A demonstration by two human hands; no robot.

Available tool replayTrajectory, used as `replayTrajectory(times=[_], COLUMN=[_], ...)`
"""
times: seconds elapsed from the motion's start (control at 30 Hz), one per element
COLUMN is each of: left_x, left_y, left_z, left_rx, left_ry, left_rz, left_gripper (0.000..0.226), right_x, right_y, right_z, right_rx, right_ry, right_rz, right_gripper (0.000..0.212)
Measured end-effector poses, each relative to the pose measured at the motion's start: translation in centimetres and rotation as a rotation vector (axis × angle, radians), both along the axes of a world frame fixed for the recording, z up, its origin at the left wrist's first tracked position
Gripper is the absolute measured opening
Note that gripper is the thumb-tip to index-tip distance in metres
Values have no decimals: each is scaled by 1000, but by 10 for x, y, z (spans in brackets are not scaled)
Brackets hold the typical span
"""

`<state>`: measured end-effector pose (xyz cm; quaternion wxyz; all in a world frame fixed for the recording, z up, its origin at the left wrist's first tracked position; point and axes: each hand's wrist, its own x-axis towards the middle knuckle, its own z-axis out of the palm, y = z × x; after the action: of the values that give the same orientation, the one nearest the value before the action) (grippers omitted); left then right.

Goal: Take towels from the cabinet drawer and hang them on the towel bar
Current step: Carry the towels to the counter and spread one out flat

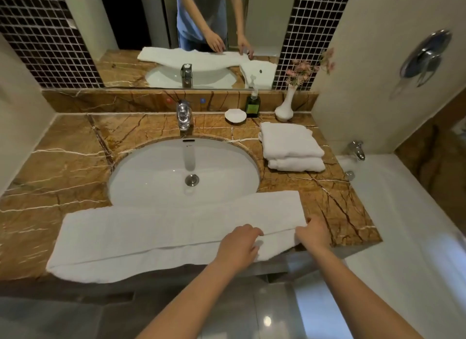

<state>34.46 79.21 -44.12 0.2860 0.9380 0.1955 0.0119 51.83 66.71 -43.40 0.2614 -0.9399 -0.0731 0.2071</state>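
A long white towel (156,232) lies folded lengthwise across the front of the brown marble counter (63,167), partly over the sink's near rim and hanging a little past the front edge. My left hand (238,245) rests on its right part with fingers curled at the folded edge. My right hand (314,231) pinches the towel's right end. Two more folded white towels (292,147) sit stacked on the counter to the right of the sink. No drawer or towel bar is in view.
White oval sink (151,177) with chrome tap (184,116) at the middle. Soap dish (235,115), green pump bottle (253,105) and white vase with pink flowers (285,109) stand at the back right. A bathtub (393,200) lies to the right; a mirror is behind.
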Motion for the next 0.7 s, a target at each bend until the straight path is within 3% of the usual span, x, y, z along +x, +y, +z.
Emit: replayTrajectory(times=[0.1,0.33,0.4,0.57,0.7], left_x=[21,34,38,56,65], left_y=[-19,-34,-39,-50,-59], left_z=[-7,-19,-19,-18,-20], left_rx=[-1,18,31,118,158], left_ry=[57,69,65,49,38], left_rz=[-25,68,63,82,114], left_gripper=[36,36,33,29,26], right_x=[17,46,53,69,66], right_y=[-7,-10,-11,-18,-31], right_z=[-2,6,8,14,1], right_rx=[16,-158,-141,-20,-173], right_ry=[128,314,273,79,-47], right_rz=[64,210,264,275,422], right_gripper=[34,31,11,5,7])
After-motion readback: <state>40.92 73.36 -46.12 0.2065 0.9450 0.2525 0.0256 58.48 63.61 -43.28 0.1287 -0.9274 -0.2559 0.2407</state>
